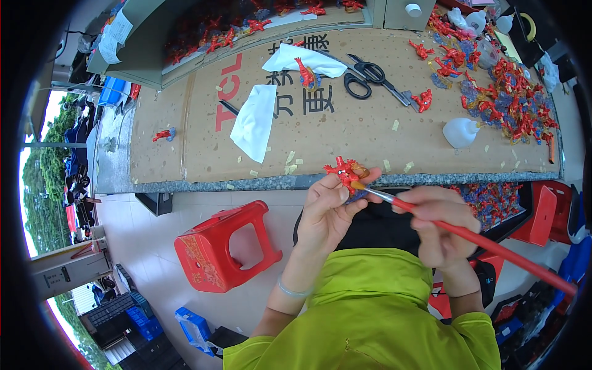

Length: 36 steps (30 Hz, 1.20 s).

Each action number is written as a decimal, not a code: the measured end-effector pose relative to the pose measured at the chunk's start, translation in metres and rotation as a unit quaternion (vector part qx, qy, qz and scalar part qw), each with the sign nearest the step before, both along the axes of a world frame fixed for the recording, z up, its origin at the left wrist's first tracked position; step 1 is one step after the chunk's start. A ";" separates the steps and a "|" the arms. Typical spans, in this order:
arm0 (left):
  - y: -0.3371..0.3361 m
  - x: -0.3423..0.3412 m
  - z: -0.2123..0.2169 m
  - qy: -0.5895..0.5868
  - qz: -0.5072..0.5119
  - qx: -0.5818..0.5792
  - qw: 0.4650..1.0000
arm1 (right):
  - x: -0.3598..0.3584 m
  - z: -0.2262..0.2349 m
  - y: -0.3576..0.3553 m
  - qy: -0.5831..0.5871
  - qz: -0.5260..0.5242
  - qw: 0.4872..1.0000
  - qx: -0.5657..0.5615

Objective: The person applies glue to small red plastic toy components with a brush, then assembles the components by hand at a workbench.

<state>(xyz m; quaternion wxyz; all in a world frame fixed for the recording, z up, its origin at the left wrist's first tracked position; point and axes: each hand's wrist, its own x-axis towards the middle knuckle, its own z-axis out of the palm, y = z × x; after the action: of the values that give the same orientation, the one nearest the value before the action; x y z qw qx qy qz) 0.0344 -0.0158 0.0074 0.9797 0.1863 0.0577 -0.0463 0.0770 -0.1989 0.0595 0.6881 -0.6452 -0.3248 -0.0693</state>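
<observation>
i observe: left hand (327,209) grips red figurine (343,171); right hand (445,221) holds brush (493,247) tip at it; black scissors (385,81) lie far, on cardboard (357,139).

The figurine (341,171) looks glossy plastic, the brush handle (496,246) smooth, the cardboard (354,132) matt.

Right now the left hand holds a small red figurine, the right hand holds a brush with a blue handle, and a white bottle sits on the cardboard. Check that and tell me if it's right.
Not quite: the head view shows the right hand holding a brush with a red handle, not blue. The left hand does hold a small red figurine, and a white bottle sits on the cardboard.
</observation>
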 end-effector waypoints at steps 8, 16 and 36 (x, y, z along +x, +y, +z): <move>-0.010 0.001 0.015 0.082 0.055 0.207 0.973 | 0.002 0.003 0.007 -0.011 -0.055 0.994 -0.092; -0.009 0.000 0.013 0.075 0.085 0.306 0.945 | -0.003 0.001 0.010 -0.013 -0.039 0.995 -0.094; -0.010 -0.007 0.006 0.014 0.214 0.617 0.757 | 0.074 -0.035 0.031 0.132 -0.172 0.892 -0.396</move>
<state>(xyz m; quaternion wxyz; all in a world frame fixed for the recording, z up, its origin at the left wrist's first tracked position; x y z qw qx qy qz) 0.0279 -0.0253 0.0139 0.6360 0.7325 0.1261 0.2073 0.1507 -0.1678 0.0248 0.3891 -0.9134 -0.1153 0.0337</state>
